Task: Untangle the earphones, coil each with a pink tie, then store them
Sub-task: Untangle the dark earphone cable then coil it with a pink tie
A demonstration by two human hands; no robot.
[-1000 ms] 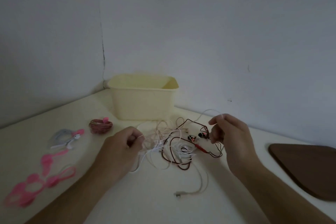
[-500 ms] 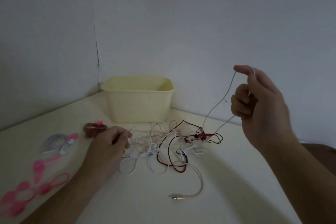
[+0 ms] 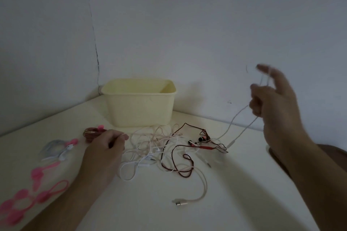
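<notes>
**Earphones half-freed from the tangle**

Right hand [image 3: 272, 103], blurred at right of frame, holds a white earphone cord [image 3: 242, 131] looped over its fingers, lifted off the tangle [image 3: 169, 148] at centre. Left hand [image 3: 107, 148] pinches another white strand low. Best to draw upward slowly, pinning the knot. Yellow bin [image 3: 139, 105] behind: contents unseen. Pink ties [image 3: 35, 191] lie lower left.
</notes>
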